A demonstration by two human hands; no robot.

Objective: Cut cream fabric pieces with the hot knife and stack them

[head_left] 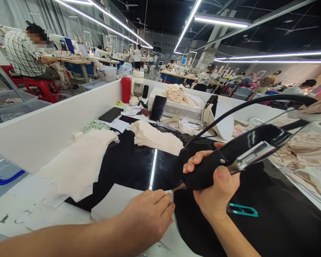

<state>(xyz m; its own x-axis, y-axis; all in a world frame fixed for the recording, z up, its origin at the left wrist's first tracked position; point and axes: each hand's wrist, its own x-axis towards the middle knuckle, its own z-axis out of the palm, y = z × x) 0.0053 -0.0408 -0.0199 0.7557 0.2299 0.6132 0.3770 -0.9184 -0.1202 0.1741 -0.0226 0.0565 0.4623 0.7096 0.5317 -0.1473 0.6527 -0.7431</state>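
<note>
My right hand (222,189) is wrapped round a black corded hand tool (203,171) with a silver lever along its side. Its narrow metal tip points left and down, right by the fingertips of my left hand (149,214). Those fingers are pinched together on the edge of a white sheet-like piece (115,200). Whether the tip touches the piece I cannot tell. Just right of my right wrist lie teal thread snips (244,210), partly hidden. Behind the hands, a stack of cream fabric pieces (156,137) rests on the black tabletop (128,164).
More cream fabric (80,164) lies at the left. A white box (176,109), phone (158,108), red cup (126,89) and desk lamp (218,119) stand along the back. The tool's black cable (246,101) arches rightward. Low white walls (56,125) edge the table; people sit beyond.
</note>
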